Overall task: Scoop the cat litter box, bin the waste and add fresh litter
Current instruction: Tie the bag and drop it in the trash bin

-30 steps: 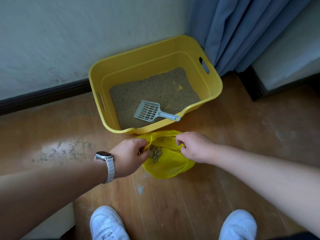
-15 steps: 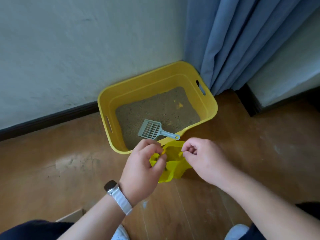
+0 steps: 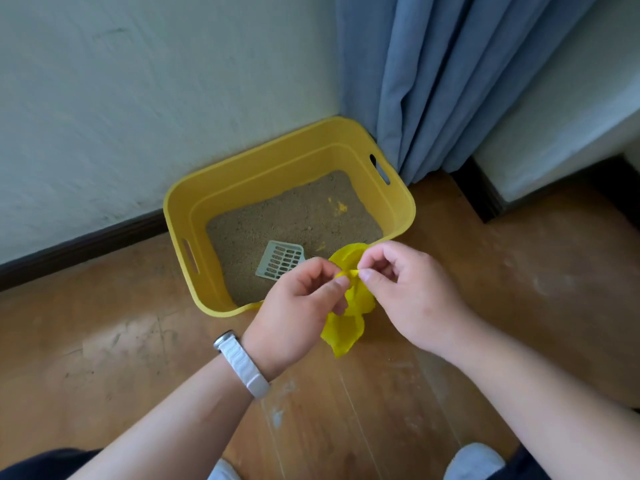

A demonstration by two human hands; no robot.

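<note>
Yellow plastic waste bag (image 3: 343, 332): your left hand (image 3: 294, 306) and right hand (image 3: 412, 296) pinch its mouth, apparently tying; next, cinch and bin.

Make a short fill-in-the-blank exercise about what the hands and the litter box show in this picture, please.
The left hand and the right hand pinch a yellow ____.
The grey scoop lies inside the ____ litter box.
The white watch sits on the ____ wrist.
Missing words: bag, yellow, left.
</note>
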